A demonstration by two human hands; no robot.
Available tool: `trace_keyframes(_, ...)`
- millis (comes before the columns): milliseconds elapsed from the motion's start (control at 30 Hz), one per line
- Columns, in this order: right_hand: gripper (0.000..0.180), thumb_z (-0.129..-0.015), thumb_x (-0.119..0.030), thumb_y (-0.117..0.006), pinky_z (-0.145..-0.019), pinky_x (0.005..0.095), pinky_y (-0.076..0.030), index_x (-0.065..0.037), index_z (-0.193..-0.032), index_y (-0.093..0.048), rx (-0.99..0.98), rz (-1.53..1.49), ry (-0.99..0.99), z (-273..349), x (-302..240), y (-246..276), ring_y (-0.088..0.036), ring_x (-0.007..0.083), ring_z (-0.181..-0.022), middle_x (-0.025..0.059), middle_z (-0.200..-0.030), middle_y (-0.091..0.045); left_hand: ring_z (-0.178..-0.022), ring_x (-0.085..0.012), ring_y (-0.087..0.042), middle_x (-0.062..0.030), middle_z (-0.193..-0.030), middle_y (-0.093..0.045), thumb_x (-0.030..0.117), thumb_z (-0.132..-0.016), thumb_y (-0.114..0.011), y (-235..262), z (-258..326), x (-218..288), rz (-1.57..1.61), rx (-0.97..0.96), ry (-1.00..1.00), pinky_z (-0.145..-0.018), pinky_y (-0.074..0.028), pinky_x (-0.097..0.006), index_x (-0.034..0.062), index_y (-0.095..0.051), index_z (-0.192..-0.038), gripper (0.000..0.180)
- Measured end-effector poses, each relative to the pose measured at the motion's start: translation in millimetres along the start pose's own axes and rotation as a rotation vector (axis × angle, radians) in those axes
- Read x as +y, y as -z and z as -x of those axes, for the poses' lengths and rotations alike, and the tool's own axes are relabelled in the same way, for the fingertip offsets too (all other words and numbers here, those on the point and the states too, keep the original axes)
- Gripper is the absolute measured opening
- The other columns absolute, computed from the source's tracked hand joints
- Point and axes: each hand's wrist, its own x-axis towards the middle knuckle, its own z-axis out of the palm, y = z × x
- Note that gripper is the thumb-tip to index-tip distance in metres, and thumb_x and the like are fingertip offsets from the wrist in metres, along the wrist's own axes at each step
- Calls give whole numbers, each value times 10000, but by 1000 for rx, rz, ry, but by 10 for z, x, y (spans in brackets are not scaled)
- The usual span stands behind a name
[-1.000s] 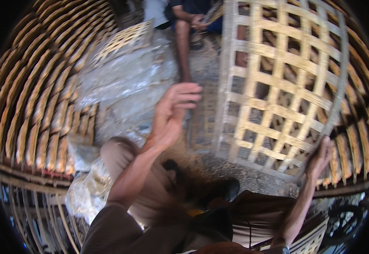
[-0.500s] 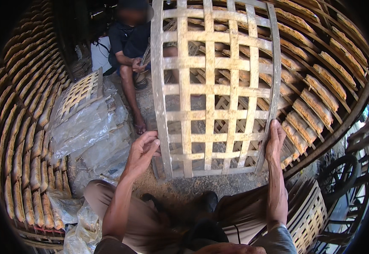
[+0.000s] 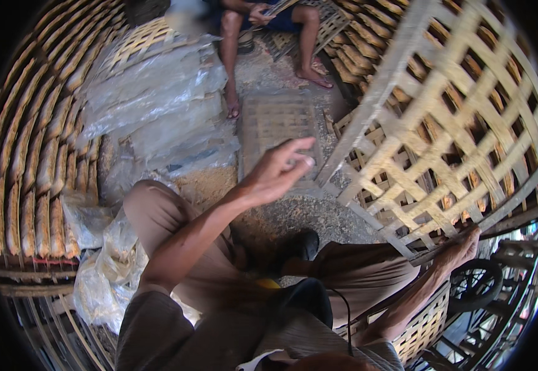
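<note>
A large woven bamboo tray (image 3: pixel 377 108) with a wooden frame stands tilted at my right side. My right hand (image 3: pixel 465 246) grips its lower edge, with the fingers partly hidden behind the frame. My left hand (image 3: pixel 279 170) hovers over the floor in the middle, just left of the tray's nearest corner and apart from it. Its fingers are stretched out to the right and hold nothing. Below and beyond that hand, another woven panel (image 3: pixel 274 114) lies flat on the floor, its weave faint under a greyish film.
Racks of orange-brown slabs (image 3: pixel 46 179) curve along the left; more stand behind the tilted tray. A pile of clear plastic sheets (image 3: pixel 157 102) lies at the far left, crumpled plastic (image 3: pixel 108 278) near my knee. Ahead sits another person (image 3: pixel 306 37). Several woven trays (image 3: pixel 420 328) lean at lower right.
The tray has swung from in front of me to the right and tilted. My left hand has let go of its frame and moved right; my right hand still grips it. The view has tipped downward.
</note>
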Motion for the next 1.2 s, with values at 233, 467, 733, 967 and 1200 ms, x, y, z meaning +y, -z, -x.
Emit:
trace_keyframes(233, 447, -1050, -424, -594, -524, 352, -451, 8, -974, -684, -282, 406, 573, 835, -517, -654, -602, 183, -580, 121, -735, -646, -1489, -431, -382, -251, -1627, -364, 739, -1038, -200, 383, -374, -192, 507, 302, 93, -1235, -304, -572, 91, -257, -1638, 885)
trace_keyframes(467, 306, -796, -209, -815, -524, 332, -486, -17, -1021, -733, -760, 217, 960, 1923, -930, -992, -628, 216, -686, 68, -814, -650, -1437, -406, -442, -217, -1634, -358, 779, -1015, -218, 735, -492, -566, 1182, 457, 145, -1218, -329, -573, 100, -245, -1641, 924)
trace_keyframes(733, 164, -681, -131, -748, -522, 300, -475, -91, -818, -666, -748, 203, 982, 2342, -723, -894, -588, 200, -683, 51, -819, -628, -1429, -412, -451, -241, -1613, -370, 766, -1023, -213, 701, -438, -508, 1111, 268, 95, -1178, -385, -585, 137, -247, -1642, 883)
trace_keyframes(967, 464, -897, -336, -825, -445, 435, -316, -35, -716, -521, -748, 318, 766, 1495, -330, -965, -468, 273, -546, 111, -668, -485, -1422, -418, -458, -261, -1594, -379, 754, -1030, -209, 275, -204, -967, 716, 452, 483, -1142, -433, -595, 169, -248, -1643, 848)
trace_keyframes(1200, 394, -1027, -368, -693, -432, 277, -364, -59, -787, -642, -824, 276, -17, 680, 411, -1006, -448, 44, -502, -52, -588, -501, -1468, -492, -372, -299, -1654, -248, 822, -978, -229, 10, -135, -1352, 132, 106, 875, -1134, -353, -715, 94, -173, -1660, 999)
